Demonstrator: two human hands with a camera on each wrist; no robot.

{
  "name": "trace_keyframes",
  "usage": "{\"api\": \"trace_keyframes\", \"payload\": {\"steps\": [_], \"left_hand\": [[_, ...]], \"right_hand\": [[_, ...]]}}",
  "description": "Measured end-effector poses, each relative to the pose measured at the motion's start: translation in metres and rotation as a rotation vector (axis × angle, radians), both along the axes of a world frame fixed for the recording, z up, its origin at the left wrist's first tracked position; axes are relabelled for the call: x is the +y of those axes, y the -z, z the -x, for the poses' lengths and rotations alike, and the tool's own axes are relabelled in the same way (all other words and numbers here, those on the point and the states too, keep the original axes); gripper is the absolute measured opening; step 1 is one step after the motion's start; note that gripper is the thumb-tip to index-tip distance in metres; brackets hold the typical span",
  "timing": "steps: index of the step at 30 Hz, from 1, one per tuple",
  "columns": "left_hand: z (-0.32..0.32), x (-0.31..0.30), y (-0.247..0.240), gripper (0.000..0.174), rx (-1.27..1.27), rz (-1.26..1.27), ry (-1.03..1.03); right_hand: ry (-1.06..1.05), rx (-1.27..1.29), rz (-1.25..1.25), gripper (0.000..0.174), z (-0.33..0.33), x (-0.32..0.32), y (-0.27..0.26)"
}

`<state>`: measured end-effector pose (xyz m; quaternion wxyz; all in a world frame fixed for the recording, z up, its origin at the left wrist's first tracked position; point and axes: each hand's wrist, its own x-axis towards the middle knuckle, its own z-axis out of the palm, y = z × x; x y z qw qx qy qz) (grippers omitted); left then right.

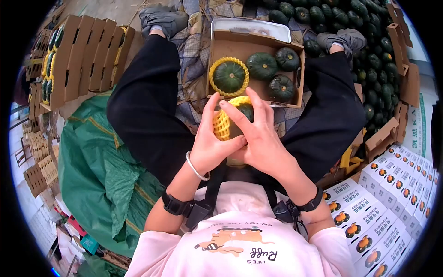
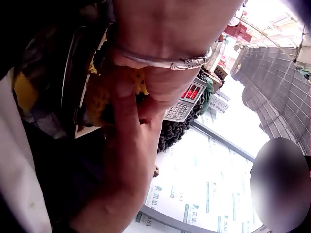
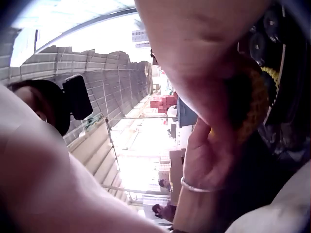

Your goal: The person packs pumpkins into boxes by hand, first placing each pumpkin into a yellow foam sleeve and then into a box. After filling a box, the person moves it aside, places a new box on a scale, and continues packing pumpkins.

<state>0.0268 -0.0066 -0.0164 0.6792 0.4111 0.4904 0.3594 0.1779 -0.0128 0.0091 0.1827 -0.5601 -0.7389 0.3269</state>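
Note:
Both hands hold a dark green squash partly covered by a yellow foam net, just in front of the open carton. The left hand, with a bracelet at its wrist, grips the netted left side. Fingers of the right hand curl over the squash's top and right side, and the thumbs lie close together below it. In the right wrist view the yellow net curves around the dark squash. The left wrist view shows the net dimly behind the fingers.
A cardboard carton holds one netted squash and several bare ones. Heaped squashes lie at the right, printed boxes at the lower right. Stacked cartons and a green sheet are on the left.

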Motion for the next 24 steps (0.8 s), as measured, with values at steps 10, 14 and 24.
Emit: {"api": "trace_keyframes", "payload": {"steps": [10,14,24], "left_hand": [[0.010,0.083,0.074,0.059,0.233,-0.029,-0.314],[-0.006,0.116,0.171,0.032,0.902,-0.322,-0.319],[-0.014,0.117,0.173,0.024,0.809,-0.204,-0.484]], "right_hand": [[0.161,0.091,0.104,0.066,-0.026,0.089,0.057],[0.284,-0.109,-0.233,0.066,0.000,0.177,0.105],[-0.156,-0.486,-0.026,0.063,0.022,0.208,0.148]]}}
